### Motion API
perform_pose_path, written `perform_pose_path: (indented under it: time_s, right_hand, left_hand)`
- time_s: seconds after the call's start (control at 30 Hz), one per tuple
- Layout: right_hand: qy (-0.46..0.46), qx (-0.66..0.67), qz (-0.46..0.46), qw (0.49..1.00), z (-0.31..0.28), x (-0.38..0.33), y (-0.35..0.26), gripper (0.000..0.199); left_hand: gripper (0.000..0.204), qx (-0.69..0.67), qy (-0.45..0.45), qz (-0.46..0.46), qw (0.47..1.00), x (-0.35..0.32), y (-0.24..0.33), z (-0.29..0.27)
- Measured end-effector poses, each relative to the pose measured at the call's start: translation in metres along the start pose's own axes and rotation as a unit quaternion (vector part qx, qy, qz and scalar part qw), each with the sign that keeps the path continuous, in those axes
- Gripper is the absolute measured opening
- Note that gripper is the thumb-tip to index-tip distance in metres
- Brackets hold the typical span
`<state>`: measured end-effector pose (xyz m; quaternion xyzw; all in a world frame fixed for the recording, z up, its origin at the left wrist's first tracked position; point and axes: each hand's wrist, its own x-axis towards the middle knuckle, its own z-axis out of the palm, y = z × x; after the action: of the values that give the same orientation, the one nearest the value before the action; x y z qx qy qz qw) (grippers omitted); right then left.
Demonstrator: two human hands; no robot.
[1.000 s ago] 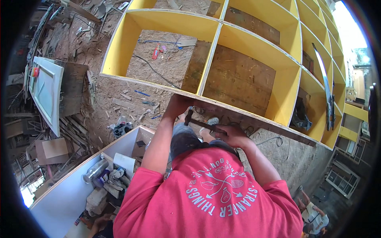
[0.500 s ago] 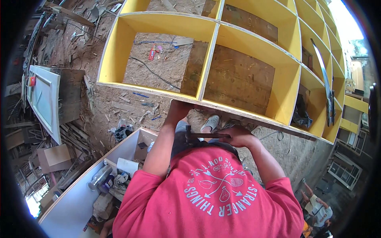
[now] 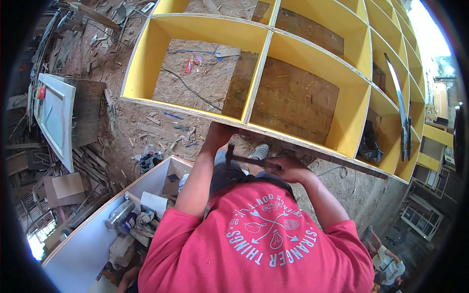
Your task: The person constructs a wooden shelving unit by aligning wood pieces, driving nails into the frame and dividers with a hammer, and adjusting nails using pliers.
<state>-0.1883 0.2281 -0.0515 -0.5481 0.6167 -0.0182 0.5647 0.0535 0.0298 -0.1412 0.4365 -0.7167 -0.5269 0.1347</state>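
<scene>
A large yellow shelf unit (image 3: pixel 195 109) with plywood edges and several square compartments stands before me. My right hand (image 3: pixel 289 169) is closed round the handle of a hammer (image 3: pixel 244 159), held low in front of my waist below the unit's near edge. The hammer's dark head points left. My left hand (image 3: pixel 218 135) is up against the underside of that near edge, and its fingers are hidden beneath the board, so I cannot see how they are set.
A long thin metal blade (image 3: pixel 401 100) with a dark handle leans across the right compartments, near a black plastic bag (image 3: pixel 370 146). At lower left is a white-sided box (image 3: pixel 88 239) holding a clear jar (image 3: pixel 118 215). A framed panel (image 3: pixel 56 119) and scrap wood lie left. People (image 3: pixel 388 261) are at lower right.
The hammer's head has tilted upward a little, with the handle now slanting. My left hand stays at the unit's edge. The view has shifted slightly.
</scene>
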Motion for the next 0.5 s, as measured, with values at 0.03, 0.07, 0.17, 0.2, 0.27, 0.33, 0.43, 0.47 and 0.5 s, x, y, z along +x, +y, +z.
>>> perform_pose_path:
  time_s: [0.03, 0.07, 0.17, 0.2, 0.27, 0.33, 0.43, 0.47, 0.5]
  right_hand:
    - [-0.053, -0.015, -0.010, 0.998, 0.000, -0.001, -0.003, 0.048]
    - [-0.054, -0.016, -0.010, 0.998, 0.002, -0.003, -0.005, 0.048]
    - [-0.072, -0.051, -0.046, 0.995, 0.004, -0.006, -0.010, 0.038]
    - [-0.067, -0.040, -0.035, 0.996, 0.005, -0.007, -0.009, 0.040]
    - [-0.066, -0.034, -0.031, 0.997, 0.011, -0.007, -0.007, 0.041]
    - [-0.061, -0.049, -0.052, 0.996, 0.020, -0.003, -0.002, 0.043]
    - [-0.110, -0.060, -0.054, 0.991, -0.005, -0.005, -0.011, 0.044]
    - [-0.110, -0.062, -0.058, 0.990, -0.004, -0.001, -0.003, 0.044]
    - [-0.017, -0.067, -0.028, 0.997, -0.003, 0.001, 0.006, 0.045]
  left_hand:
    - [0.043, -0.001, 0.000, -0.001, 1.000, -0.003, 0.009, -0.004]
    - [0.044, -0.028, -0.008, -0.012, 1.000, -0.006, 0.017, -0.009]
    - [0.056, -0.013, -0.065, -0.079, 0.995, -0.020, 0.017, -0.036]
    - [0.061, -0.202, -0.040, -0.132, 0.970, -0.032, 0.039, -0.052]
    - [0.070, -0.525, 0.007, -0.154, 0.837, -0.049, 0.039, -0.076]
    - [0.062, -0.672, 0.054, -0.151, 0.723, -0.044, 0.046, -0.091]
    - [0.052, -0.569, 0.140, -0.173, 0.792, -0.008, 0.046, -0.086]
    - [0.044, -0.565, 0.156, -0.178, 0.790, -0.009, 0.048, -0.085]
    - [0.044, -0.565, 0.156, -0.178, 0.791, -0.009, 0.048, -0.083]
